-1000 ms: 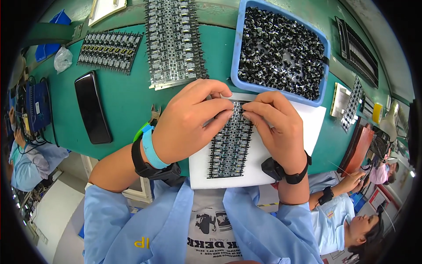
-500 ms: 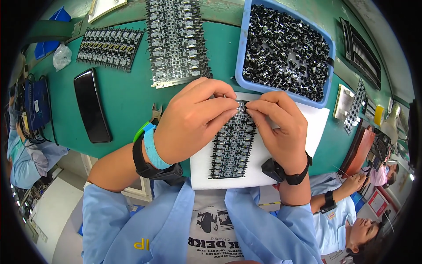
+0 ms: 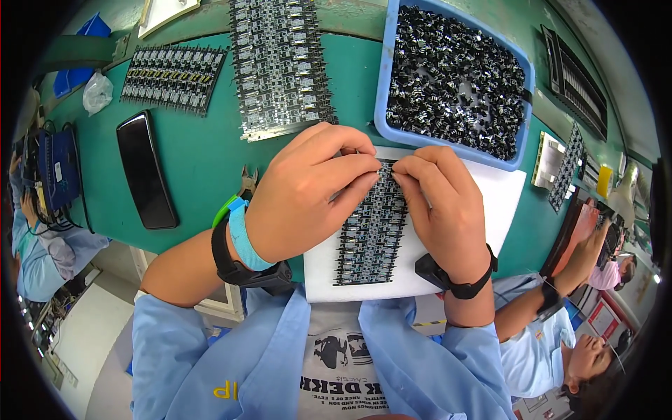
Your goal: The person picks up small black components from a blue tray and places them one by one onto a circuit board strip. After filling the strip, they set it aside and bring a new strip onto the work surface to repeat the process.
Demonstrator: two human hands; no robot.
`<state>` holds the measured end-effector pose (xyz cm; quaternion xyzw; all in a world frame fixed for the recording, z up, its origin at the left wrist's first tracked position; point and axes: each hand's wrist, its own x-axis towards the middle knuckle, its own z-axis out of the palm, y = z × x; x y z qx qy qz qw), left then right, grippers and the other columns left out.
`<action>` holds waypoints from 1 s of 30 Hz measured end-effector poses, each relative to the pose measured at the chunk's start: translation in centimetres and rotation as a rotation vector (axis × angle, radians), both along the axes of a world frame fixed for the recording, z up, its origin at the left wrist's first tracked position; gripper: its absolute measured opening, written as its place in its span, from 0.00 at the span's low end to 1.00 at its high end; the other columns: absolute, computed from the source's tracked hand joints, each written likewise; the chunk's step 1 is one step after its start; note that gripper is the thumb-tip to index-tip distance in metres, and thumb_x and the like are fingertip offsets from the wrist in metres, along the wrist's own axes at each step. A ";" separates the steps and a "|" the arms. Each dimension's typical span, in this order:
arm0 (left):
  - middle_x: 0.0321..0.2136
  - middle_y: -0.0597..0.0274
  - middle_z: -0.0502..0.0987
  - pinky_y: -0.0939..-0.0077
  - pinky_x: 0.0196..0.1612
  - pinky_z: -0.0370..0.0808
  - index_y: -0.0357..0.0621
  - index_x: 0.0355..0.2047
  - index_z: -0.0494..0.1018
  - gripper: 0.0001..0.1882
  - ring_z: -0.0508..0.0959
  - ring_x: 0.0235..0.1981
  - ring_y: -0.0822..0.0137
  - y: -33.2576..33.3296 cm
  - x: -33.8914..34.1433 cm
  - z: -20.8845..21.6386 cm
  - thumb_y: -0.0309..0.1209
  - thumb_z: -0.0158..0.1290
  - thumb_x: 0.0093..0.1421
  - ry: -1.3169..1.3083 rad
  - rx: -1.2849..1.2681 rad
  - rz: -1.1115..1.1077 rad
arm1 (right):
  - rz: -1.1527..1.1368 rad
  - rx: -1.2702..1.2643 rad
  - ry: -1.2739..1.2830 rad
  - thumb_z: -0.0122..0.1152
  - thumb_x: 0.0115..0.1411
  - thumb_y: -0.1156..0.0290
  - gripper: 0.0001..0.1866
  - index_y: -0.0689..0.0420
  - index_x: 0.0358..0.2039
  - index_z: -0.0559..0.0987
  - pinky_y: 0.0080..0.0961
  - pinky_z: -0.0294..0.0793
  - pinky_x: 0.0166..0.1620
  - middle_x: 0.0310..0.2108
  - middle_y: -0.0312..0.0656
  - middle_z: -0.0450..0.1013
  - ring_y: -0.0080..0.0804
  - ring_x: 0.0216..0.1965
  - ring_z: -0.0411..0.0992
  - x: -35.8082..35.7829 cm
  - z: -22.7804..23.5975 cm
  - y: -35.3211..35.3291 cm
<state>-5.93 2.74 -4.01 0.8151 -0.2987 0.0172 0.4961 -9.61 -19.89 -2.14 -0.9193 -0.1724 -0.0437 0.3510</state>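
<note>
A pale blue jacket [image 3: 185, 353] with yellow lettering [image 3: 225, 389] topped a grey, black-printed shirt [image 3: 326, 323]. Black straps [image 3: 476, 286] circled both wrists, a turquoise band [image 3: 243, 234] and a green band [image 3: 223, 209] the left.

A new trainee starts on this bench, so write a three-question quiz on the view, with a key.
1. What lies beneath the component panel nearest the left hand and right hand?
2. True or false: the smartphone lies to the left of the left hand.
3. Fill the gap: the blue bin holds small black and ____ parts.

Key: 1. A white pad. 2. True. 3. Silver.
</note>
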 end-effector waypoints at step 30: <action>0.48 0.56 0.85 0.66 0.46 0.84 0.39 0.48 0.87 0.16 0.86 0.43 0.56 0.2 0.6 3.2 0.20 0.71 0.59 0.066 0.183 -0.027 | -0.326 0.096 0.165 0.76 0.65 0.75 0.09 0.62 0.44 0.89 0.28 0.72 0.38 0.37 0.36 0.79 0.28 0.31 0.67 3.5 1.0 -3.6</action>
